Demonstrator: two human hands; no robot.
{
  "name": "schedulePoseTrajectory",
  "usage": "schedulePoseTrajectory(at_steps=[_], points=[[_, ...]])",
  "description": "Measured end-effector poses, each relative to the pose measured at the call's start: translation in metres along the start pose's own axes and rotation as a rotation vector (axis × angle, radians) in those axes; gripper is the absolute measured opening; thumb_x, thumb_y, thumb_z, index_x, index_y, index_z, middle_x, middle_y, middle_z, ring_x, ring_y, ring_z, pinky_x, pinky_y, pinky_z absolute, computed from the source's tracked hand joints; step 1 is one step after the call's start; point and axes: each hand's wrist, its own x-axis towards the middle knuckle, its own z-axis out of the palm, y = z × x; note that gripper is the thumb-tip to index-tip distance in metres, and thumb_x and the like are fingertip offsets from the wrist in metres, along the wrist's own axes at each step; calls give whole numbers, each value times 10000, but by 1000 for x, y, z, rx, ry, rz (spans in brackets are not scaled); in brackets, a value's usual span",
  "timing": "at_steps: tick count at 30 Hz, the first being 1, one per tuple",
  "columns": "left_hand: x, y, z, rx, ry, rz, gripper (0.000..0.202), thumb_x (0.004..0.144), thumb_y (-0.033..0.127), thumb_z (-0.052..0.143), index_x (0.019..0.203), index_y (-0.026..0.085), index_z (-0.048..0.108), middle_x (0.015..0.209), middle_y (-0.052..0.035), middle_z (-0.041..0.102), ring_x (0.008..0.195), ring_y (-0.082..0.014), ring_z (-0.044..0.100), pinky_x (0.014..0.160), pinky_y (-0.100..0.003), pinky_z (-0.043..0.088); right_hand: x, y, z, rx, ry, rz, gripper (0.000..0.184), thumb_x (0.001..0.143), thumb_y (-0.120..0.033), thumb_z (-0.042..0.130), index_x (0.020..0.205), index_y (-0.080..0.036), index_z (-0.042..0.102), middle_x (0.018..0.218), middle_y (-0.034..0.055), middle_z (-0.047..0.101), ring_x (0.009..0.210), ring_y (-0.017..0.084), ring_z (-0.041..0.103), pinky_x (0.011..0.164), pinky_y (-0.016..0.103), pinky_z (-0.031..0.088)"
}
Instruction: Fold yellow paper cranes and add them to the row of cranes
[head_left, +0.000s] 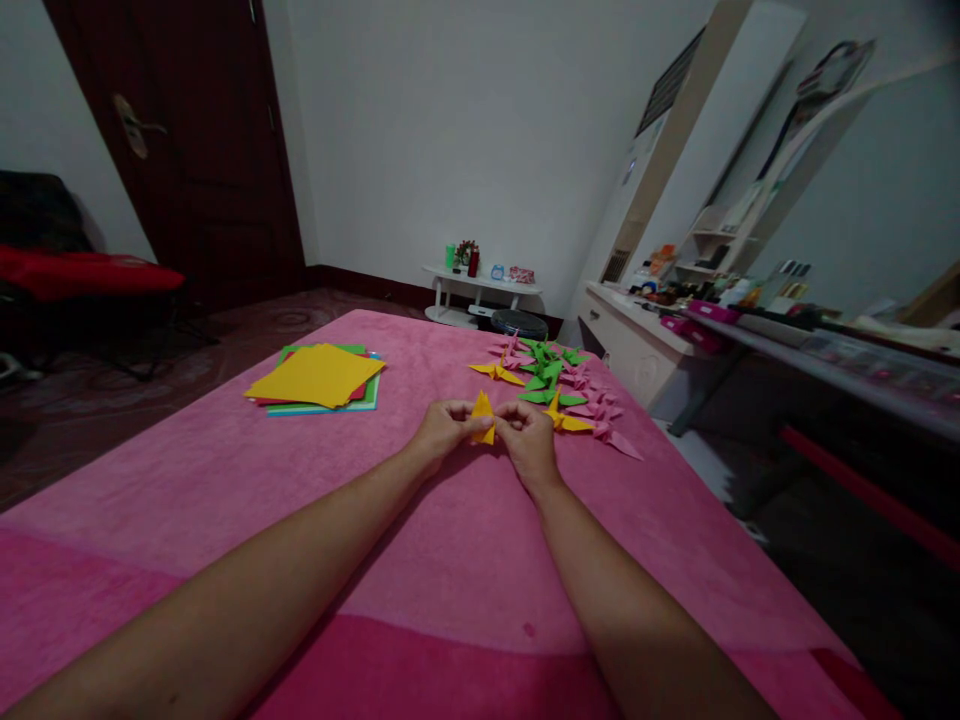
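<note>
Between my two hands, just above the pink cloth (420,520), is a small folded piece of yellow origami paper (483,408) with pointed tips upward. My left hand (444,432) pinches its left side between thumb and fingers. On the other side, my right hand (529,438) grips the right edge with its fingertips. Close beyond my right hand lie a yellow paper crane (568,422) and green paper cranes (546,375). Pink paper cranes (619,440) sit to the right, and another yellow paper crane (496,372) rests farther back.
A stack of coloured paper sheets (319,375), yellow on top, lies at the left. Along the right stands a dressing table (645,315) with many small items. At the back wall are a white low stand (484,280) and a dark round stool (520,322).
</note>
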Motion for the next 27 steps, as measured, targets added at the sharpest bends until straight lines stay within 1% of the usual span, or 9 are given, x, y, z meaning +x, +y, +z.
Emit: schedulePoseTrajectory(at_steps=[3,6,10,13,17,20,23,27], points=[[1,-2,0,-19,21,-14,320,556,335,756,729,82,667,608,-34,623,472,-69,478,454,-189,313,-1,-2,0,-82,9,-43,67,638,-205,596,666,-146,609,584,-18,564,501,102,481,478,213,394],[2,-6,-1,-27,24,-17,329,553,336,758,737,81,661,615,-35,623,478,-71,482,452,-188,306,-2,-3,0,-110,-5,-64,75,649,-189,576,694,-141,612,607,-6,575,523,110,501,496,217,407],[5,-10,-4,-11,15,-29,323,541,337,767,701,81,653,580,-27,607,460,-69,473,444,-192,300,-2,0,-1,-150,17,-80,119,647,-166,570,759,-174,532,597,-29,558,521,115,525,492,210,409],[5,-11,-5,40,1,-21,321,534,343,768,678,76,660,558,-25,595,446,-66,458,437,-195,289,-2,3,-3,-246,33,-117,139,635,-143,571,741,-193,495,574,-48,536,503,109,513,484,202,390],[5,-8,-6,69,16,-18,330,512,349,774,668,78,670,538,-15,579,434,-59,431,432,-198,280,-1,3,-3,-348,37,-177,35,654,-160,566,652,-183,540,600,-26,543,534,113,495,503,210,385],[5,-8,-5,45,48,-32,324,506,353,774,646,85,658,518,4,553,422,-48,401,423,-194,261,-2,1,-1,-400,24,-265,80,677,-133,529,649,-181,586,660,-1,561,619,133,512,558,226,396],[4,-8,-4,17,98,-21,307,504,346,772,598,92,627,482,23,513,411,-37,371,415,-187,240,-3,-1,1,-369,-25,-293,152,690,-106,486,682,-179,619,712,16,562,679,148,528,560,232,397],[4,-8,-4,-35,183,-31,314,481,337,782,570,98,598,464,30,495,405,-40,383,409,-185,250,-5,-5,4,-247,-105,-242,225,695,-100,455,728,-181,662,753,25,563,745,159,543,604,245,426]])
